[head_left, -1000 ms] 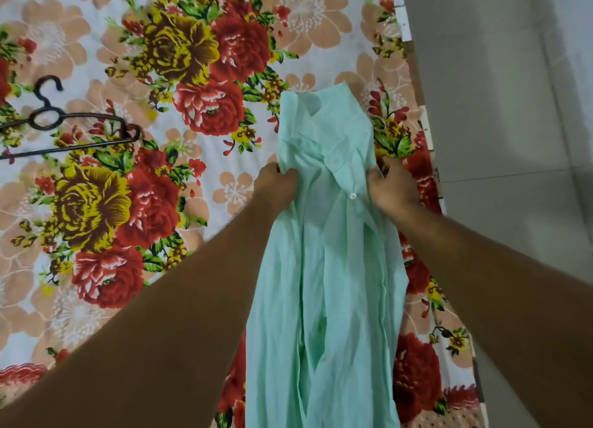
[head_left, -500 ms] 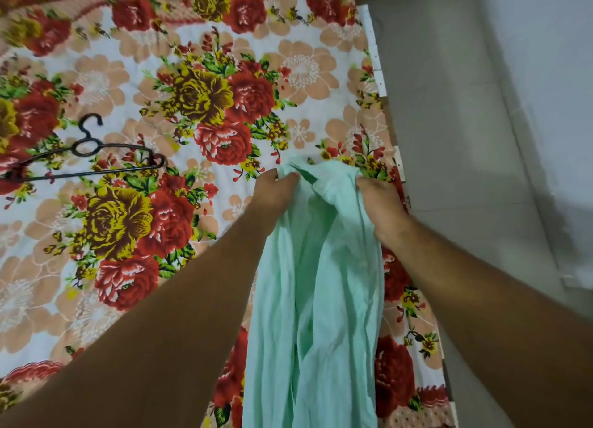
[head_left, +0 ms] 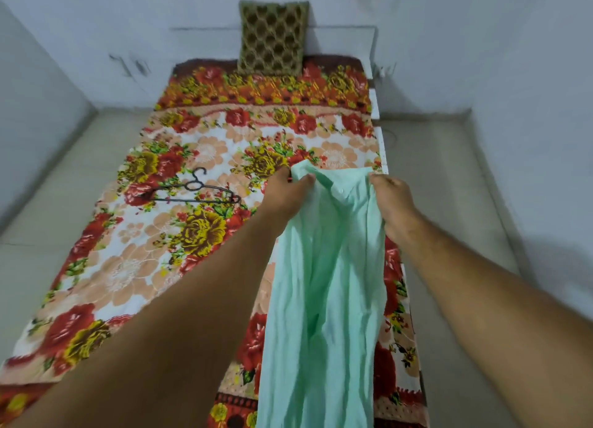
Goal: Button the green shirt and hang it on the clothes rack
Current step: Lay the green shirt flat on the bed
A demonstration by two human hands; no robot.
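Note:
The pale green shirt (head_left: 324,283) hangs lengthwise from both of my hands over the right side of the bed, its collar end up and one white button showing near the top. My left hand (head_left: 288,193) grips the shirt's upper left edge. My right hand (head_left: 393,199) grips its upper right edge. The lower part of the shirt drapes in folds toward the frame's bottom. A black wire hanger (head_left: 199,191) lies flat on the bedspread, to the left of my left hand. No clothes rack is in view.
The bed carries a floral bedspread (head_left: 134,267) in red, yellow and peach. A brown patterned cushion (head_left: 272,37) leans on the wall at the bed's head. Tiled floor (head_left: 449,187) runs along both sides of the bed, with white walls around.
The view has tilted up and pulled back, revealing the whole bed, cushion and walls. Both hands have lifted the shirt's top and spread it wider; a button shows again.

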